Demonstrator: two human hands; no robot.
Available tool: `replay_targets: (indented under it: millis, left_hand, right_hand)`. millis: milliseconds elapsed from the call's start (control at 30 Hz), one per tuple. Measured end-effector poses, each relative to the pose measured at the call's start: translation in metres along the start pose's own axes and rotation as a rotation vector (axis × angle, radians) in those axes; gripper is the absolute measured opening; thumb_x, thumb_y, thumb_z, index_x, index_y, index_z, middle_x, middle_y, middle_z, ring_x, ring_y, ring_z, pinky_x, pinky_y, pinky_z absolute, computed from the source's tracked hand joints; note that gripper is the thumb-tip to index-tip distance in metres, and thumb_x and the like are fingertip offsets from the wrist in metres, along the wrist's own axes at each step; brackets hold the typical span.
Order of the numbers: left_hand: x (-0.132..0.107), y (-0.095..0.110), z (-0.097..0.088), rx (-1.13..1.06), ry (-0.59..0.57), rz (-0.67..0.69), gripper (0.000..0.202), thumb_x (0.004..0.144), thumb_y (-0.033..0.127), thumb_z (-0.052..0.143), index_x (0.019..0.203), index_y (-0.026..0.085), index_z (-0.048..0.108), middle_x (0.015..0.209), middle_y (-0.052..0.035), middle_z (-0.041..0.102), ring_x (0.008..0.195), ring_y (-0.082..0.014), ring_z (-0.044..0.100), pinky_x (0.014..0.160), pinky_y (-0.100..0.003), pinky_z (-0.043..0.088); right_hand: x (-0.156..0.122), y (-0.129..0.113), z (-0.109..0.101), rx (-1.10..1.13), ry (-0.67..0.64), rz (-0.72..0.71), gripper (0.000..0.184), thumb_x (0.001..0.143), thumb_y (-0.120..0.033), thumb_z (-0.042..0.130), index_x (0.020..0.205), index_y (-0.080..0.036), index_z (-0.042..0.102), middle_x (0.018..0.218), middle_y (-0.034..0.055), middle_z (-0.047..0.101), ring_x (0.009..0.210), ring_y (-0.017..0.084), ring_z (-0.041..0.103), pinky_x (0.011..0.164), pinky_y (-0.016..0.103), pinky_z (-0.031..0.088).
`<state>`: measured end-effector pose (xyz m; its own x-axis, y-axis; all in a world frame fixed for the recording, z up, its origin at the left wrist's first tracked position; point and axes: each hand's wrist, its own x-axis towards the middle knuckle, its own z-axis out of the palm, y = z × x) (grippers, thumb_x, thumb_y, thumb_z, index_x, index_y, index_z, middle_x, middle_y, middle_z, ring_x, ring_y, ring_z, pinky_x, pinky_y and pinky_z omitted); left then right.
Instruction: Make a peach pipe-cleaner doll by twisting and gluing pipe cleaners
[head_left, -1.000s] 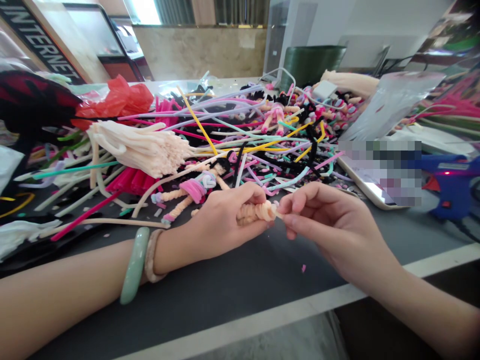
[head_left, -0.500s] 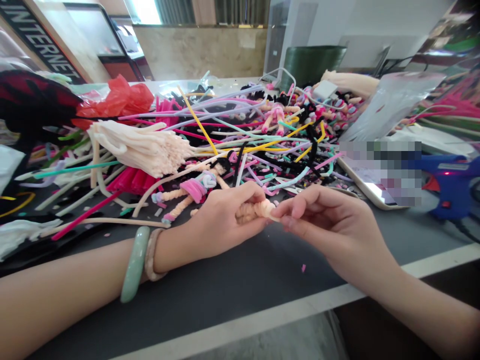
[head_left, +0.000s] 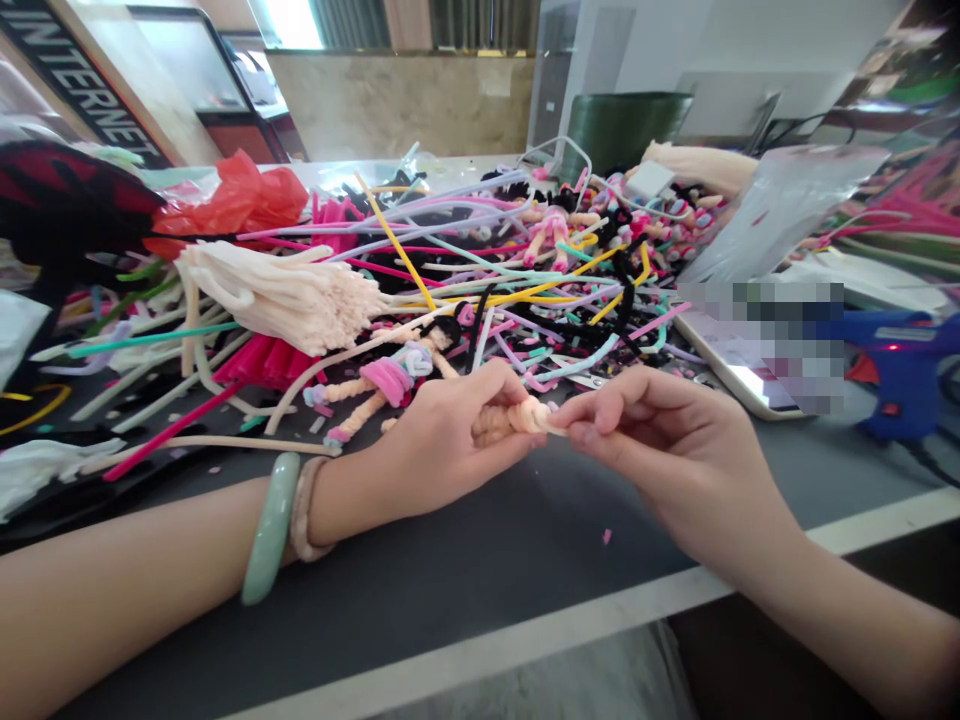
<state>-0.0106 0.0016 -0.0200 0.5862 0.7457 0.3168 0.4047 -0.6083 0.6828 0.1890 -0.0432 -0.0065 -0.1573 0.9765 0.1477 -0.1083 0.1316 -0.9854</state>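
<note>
Closed around a peach pipe-cleaner piece [head_left: 531, 413] with coiled, twisted parts is my left hand [head_left: 442, 430]; much of the piece hides inside the fingers. My right hand [head_left: 660, 440] pinches the thin end of the same piece between thumb and index finger, just right of the left fingertips. Behind my left hand lies a pipe-cleaner doll [head_left: 386, 380] with peach limbs, a pink and lilac outfit and black hair. Scissors [head_left: 585, 376] lie partly buried in the heap beyond my hands.
A tangled heap of coloured pipe cleaners [head_left: 465, 255] covers the far table, with a cream bundle [head_left: 285, 295] at left. More dolls [head_left: 551, 235] lie behind. At right are a phone [head_left: 739, 370] and a blue glue gun [head_left: 907, 375] with its cord. A pink scrap [head_left: 606, 537] lies near the front edge.
My right hand has shifted slightly right, away from the left, still pinching the thin end of the peach piece. My left hand has stayed almost in place.
</note>
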Motion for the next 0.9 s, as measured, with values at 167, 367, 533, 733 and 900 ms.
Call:
replay_targets:
  millis: [167, 367, 533, 733, 900]
  left_hand:
    - [-0.0009, 0.0016, -0.0003, 0.020, 0.020, 0.033, 0.016, 0.085, 0.026, 0.064, 0.093, 0.017, 0.054, 0.079, 0.0037, 0.063, 0.066, -0.0066, 0.060, 0.063, -0.017, 0.048]
    - [-0.0005, 0.0024, -0.0015, 0.034, 0.019, 0.085, 0.014, 0.085, 0.025, 0.065, 0.092, 0.017, 0.055, 0.074, 0.0061, 0.060, 0.061, -0.0033, 0.056, 0.059, -0.013, 0.045]
    - [-0.0006, -0.0007, 0.0003, 0.009, 0.012, 0.090, 0.013, 0.085, 0.024, 0.065, 0.093, 0.018, 0.057, 0.075, 0.0050, 0.062, 0.064, -0.0054, 0.059, 0.060, -0.015, 0.046]
    - [-0.0005, -0.0022, 0.0011, -0.005, -0.003, 0.054, 0.015, 0.085, 0.027, 0.064, 0.094, 0.018, 0.056, 0.075, 0.0034, 0.064, 0.067, -0.0087, 0.063, 0.062, -0.019, 0.049]
    - [0.0003, 0.0015, 0.0005, 0.000, 0.008, 0.059, 0.013, 0.085, 0.025, 0.064, 0.092, 0.018, 0.056, 0.078, 0.0031, 0.066, 0.069, -0.0084, 0.064, 0.066, -0.019, 0.050]
  right_hand:
    - [0.0008, 0.0018, -0.0025, 0.014, 0.020, -0.015, 0.014, 0.081, -0.013, 0.070, 0.073, -0.021, 0.062, 0.088, 0.0010, 0.074, 0.085, 0.013, 0.067, 0.079, 0.023, 0.053]
    - [0.0012, 0.0027, -0.0038, 0.075, -0.008, 0.017, 0.015, 0.080, -0.013, 0.072, 0.072, -0.021, 0.062, 0.084, -0.0011, 0.073, 0.083, 0.011, 0.067, 0.079, 0.021, 0.054]
    - [0.0016, 0.0025, -0.0022, 0.074, -0.019, 0.023, 0.016, 0.080, -0.013, 0.072, 0.070, -0.021, 0.063, 0.083, -0.0019, 0.075, 0.084, 0.010, 0.069, 0.079, 0.019, 0.056]
    - [0.0022, 0.0032, -0.0023, 0.047, -0.005, 0.028, 0.016, 0.078, -0.014, 0.074, 0.069, -0.020, 0.062, 0.083, -0.0011, 0.076, 0.083, 0.011, 0.070, 0.078, 0.020, 0.056]
    - [0.0043, 0.0055, -0.0053, 0.080, 0.049, 0.052, 0.018, 0.074, -0.014, 0.078, 0.071, -0.020, 0.061, 0.081, -0.0010, 0.075, 0.077, 0.010, 0.068, 0.074, 0.020, 0.055]
